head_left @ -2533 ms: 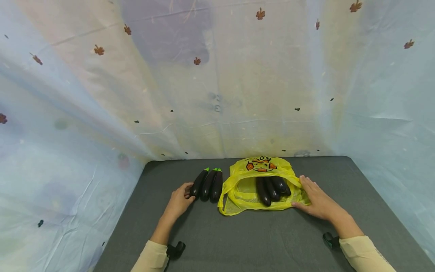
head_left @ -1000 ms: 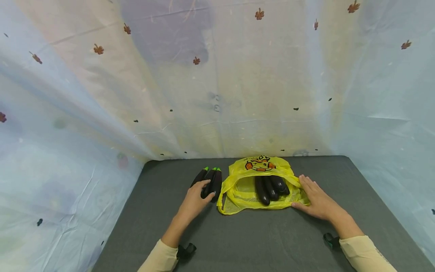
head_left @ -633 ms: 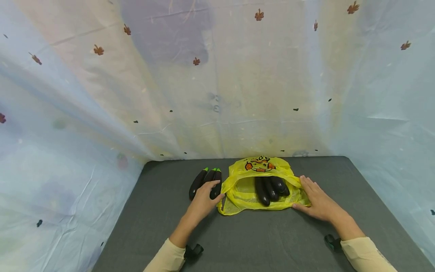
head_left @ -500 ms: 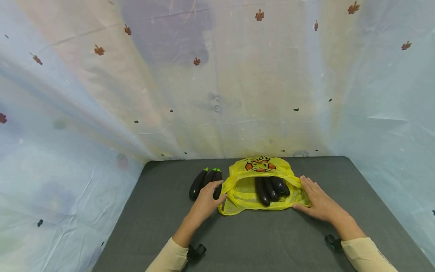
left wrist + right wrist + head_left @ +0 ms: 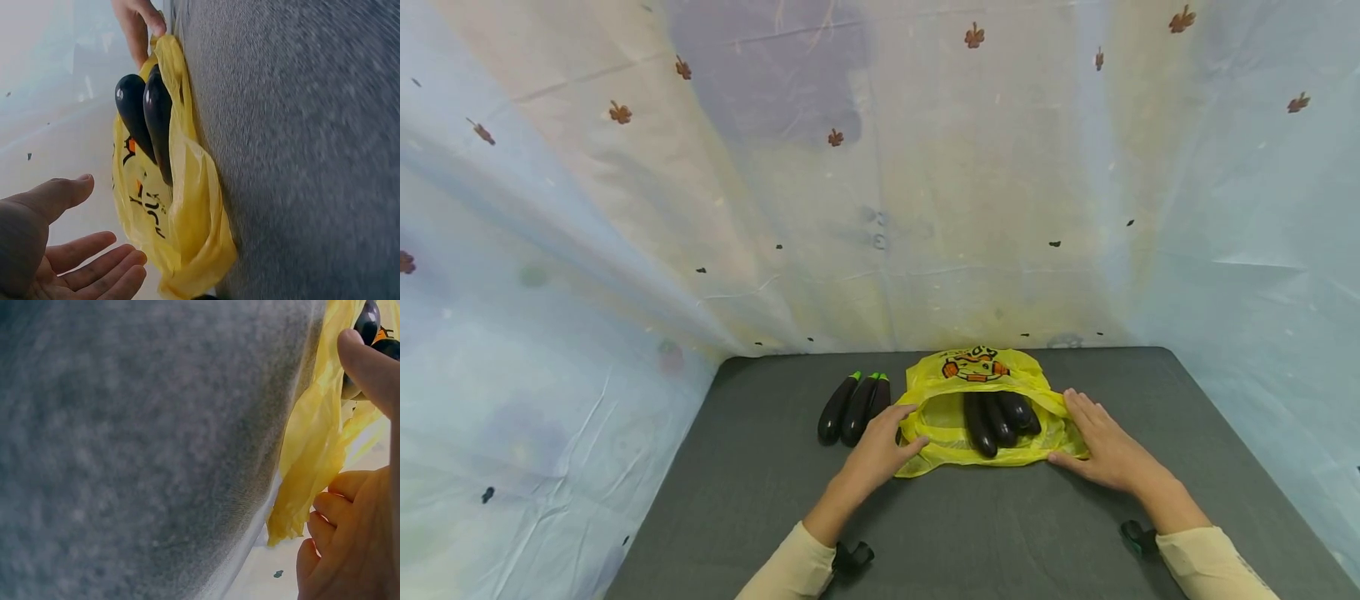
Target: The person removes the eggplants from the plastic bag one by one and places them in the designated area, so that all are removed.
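A yellow plastic bag [image 5: 925,379] with an orange cartoon print lies on its side in the head view, its mouth facing me. Several dark eggplants [image 5: 980,425] lie inside it. Beyond the bag's left side, 3 more eggplants [image 5: 857,408] with green ends rest in a row on the table. My left hand [image 5: 880,446] is at the left edge of the bag's mouth, thumb and fingers spread, holding nothing; the left wrist view shows its open palm [image 5: 37,262]. My right hand [image 5: 1108,450] rests against the bag's right edge, thumb along the lower rim, fingers extended.
The grey table [image 5: 985,533] runs back to a pale plastic sheet [image 5: 880,183] with leaf prints, which hangs behind it and along both sides. A dark strap device [image 5: 853,557] sits at my left wrist, and another [image 5: 1138,536] at my right.
My left hand has moved right, from the leftmost loose eggplant across the row to the bag's left edge. The bag's left edge now sits slightly further right. My right hand has stayed in place.
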The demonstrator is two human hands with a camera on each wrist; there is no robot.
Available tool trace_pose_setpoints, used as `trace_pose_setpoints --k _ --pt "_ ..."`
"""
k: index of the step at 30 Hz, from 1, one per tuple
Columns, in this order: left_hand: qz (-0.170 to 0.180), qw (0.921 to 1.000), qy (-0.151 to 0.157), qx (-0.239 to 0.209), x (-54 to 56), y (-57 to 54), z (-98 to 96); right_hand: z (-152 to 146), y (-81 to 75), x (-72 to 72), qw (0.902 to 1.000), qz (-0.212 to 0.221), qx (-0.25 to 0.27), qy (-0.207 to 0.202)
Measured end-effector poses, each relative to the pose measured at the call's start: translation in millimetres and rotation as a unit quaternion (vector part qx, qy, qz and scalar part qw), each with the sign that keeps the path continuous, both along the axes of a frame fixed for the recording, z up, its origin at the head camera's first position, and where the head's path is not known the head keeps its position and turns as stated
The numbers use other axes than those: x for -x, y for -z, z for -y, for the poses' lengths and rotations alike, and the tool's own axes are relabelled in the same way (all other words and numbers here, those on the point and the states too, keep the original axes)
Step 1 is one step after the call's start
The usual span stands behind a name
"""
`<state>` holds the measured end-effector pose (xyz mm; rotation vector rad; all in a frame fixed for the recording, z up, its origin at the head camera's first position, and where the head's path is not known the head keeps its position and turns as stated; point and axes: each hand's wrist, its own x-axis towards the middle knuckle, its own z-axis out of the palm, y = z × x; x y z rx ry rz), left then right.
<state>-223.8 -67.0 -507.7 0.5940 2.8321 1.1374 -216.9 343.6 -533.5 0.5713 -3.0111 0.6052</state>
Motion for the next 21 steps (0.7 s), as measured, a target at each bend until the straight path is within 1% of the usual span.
trace_pose_setpoints --k 5,12,21 --pt "0.012 0.9999 0.005 0.002 -1.4 1.6 -10.6 -0.8 1.7 0.2 1.0 0.0 0.005 -0.002" --pt "0.008 0.9998 0.02 0.004 -2.0 5.6 -26.1 -1.0 3.7 2.2 1.0 -0.002 0.0 -0.002" --pt "0.006 0.9997 0.022 0.005 -1.0 10.0 -40.2 -0.5 5.3 3.4 1.0 -0.004 0.0 -0.003"
